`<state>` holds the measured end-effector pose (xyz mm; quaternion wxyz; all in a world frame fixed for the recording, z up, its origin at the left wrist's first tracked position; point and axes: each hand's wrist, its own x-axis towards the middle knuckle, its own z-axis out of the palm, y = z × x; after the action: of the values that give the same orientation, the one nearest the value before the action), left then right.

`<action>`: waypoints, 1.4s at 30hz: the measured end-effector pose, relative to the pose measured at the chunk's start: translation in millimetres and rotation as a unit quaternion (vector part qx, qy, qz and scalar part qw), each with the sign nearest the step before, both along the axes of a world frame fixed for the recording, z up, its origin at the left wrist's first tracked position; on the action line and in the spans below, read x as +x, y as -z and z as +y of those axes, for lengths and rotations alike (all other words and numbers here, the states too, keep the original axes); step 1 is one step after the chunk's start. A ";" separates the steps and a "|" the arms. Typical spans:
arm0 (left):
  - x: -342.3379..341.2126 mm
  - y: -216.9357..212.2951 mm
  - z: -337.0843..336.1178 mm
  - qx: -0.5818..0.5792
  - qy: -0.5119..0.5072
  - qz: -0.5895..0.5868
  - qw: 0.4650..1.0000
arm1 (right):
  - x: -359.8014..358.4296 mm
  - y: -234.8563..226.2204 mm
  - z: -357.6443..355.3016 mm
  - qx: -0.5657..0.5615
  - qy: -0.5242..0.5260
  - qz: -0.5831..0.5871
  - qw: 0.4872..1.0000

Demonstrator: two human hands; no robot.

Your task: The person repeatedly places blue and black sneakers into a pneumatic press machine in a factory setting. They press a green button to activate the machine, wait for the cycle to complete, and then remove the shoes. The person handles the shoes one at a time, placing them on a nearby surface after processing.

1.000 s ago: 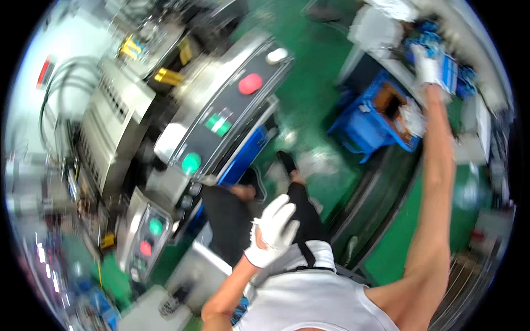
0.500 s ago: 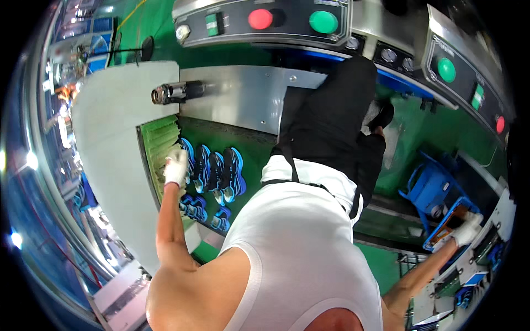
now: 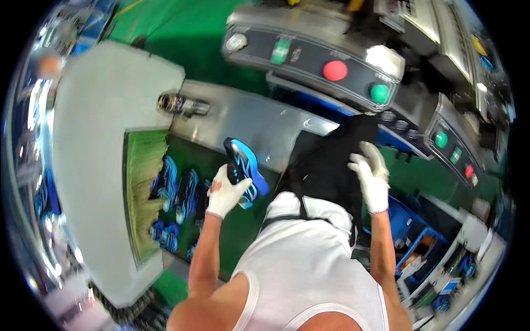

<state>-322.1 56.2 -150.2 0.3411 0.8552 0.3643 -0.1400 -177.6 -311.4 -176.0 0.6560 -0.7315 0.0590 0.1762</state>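
Observation:
My left hand (image 3: 225, 193), in a white glove, is closed around a black sneaker (image 3: 246, 165) with a bright blue sole. Beside that hand, several matching blue-and-black sneakers (image 3: 186, 196) stand in rows on the dark green surface. Some of those shoes are partly hidden by the hand. My right hand (image 3: 372, 175), also gloved in white, is raised near my black trouser leg. Its fingers are apart and nothing shows in them.
A green fringe curtain (image 3: 146, 193) hangs along the pale machine housing (image 3: 91, 160) at left. Control panels (image 3: 309, 58) with coloured buttons stand ahead. A metal plate (image 3: 237, 113) crosses in front of me. A blue crate (image 3: 425, 248) sits at lower right.
My left hand has moved right from the fringe curtain and now holds a sneaker. My right hand has left the blue crate and come in toward my body. The view has shifted.

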 end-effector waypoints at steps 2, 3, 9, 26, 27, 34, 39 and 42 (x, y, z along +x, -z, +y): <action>45.4 -34.4 -15.8 -0.105 0.046 -0.107 0.988 | 24.5 -17.8 29.5 0.076 -0.118 0.037 0.989; 58.3 -46.7 -22.2 -0.158 0.081 -0.127 0.976 | 34.6 -13.8 34.7 0.133 -0.190 0.102 0.967; 146.0 -44.0 -44.0 -0.402 0.381 -0.167 0.816 | 7.0 5.6 32.2 0.582 -0.200 0.192 0.764; 184.0 -80.4 -234.0 -0.334 0.479 -0.286 0.760 | -143.9 -22.2 -94.4 0.571 0.242 -0.052 0.783; 191.5 -89.1 -244.2 -0.309 0.477 -0.304 0.764 | -142.7 -19.5 -94.4 0.592 0.259 -0.039 0.762; 310.6 -148.6 -344.6 -0.024 0.594 -0.492 0.636 | -139.9 14.8 -111.6 0.620 0.342 -0.056 0.703; 451.3 -122.9 -416.7 0.137 0.606 -0.551 0.556 | -124.3 -6.1 -145.1 0.563 0.408 -0.071 0.716; 513.9 -107.0 -467.0 0.118 0.613 -0.490 0.608 | -119.2 -19.7 -173.6 0.499 0.442 -0.095 0.739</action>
<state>191.8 -410.8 -43.2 0.1995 0.8521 -0.4539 0.1678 -296.8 -485.0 -156.3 0.9337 -0.2039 0.2164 -0.1993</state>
